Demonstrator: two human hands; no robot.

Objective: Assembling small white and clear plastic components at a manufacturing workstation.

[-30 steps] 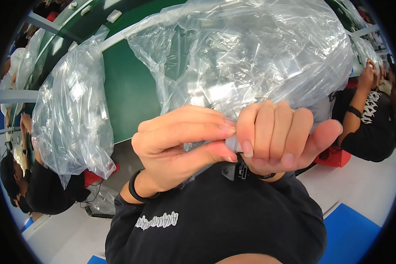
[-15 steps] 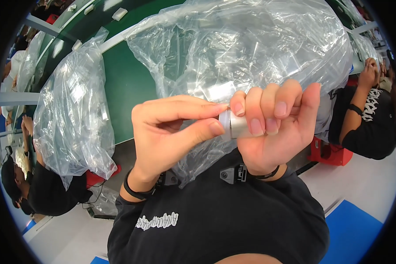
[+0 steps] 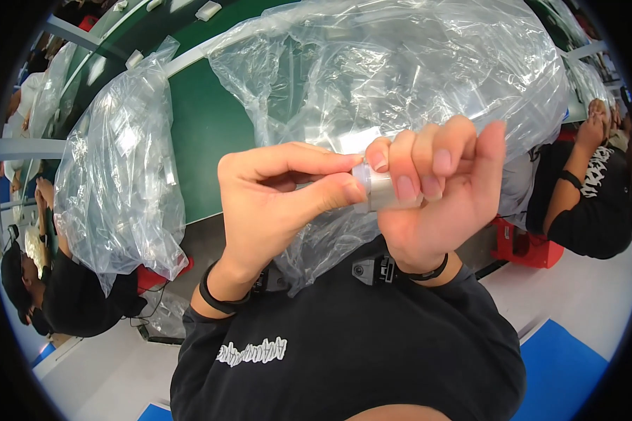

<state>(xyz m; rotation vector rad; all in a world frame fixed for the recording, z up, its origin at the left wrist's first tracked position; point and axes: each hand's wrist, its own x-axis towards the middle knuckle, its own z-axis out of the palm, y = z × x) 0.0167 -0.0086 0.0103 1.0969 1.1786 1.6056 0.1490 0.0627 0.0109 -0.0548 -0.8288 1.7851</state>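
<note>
Both hands are raised in front of a large clear plastic bag (image 3: pixel 400 77), which rests on the green bench (image 3: pixel 211 140). The right hand (image 3: pixel 439 193) is closed around a small silver cylinder (image 3: pixel 379 191), fingers wrapped over its top and side. The cylinder sits just below the bag's lower edge, held clear of the bench. The left hand (image 3: pixel 277 196) pinches the cylinder's left end between thumb and forefinger, so both hands touch the part at once. A black band (image 3: pixel 214 298) circles the left wrist. A second clear bag (image 3: pixel 119 168) stands to the left of the large bag, also on the bench. A red stool (image 3: pixel 534 245) is to the right of the large bag, beside another person's arm (image 3: pixel 576 175).
</note>
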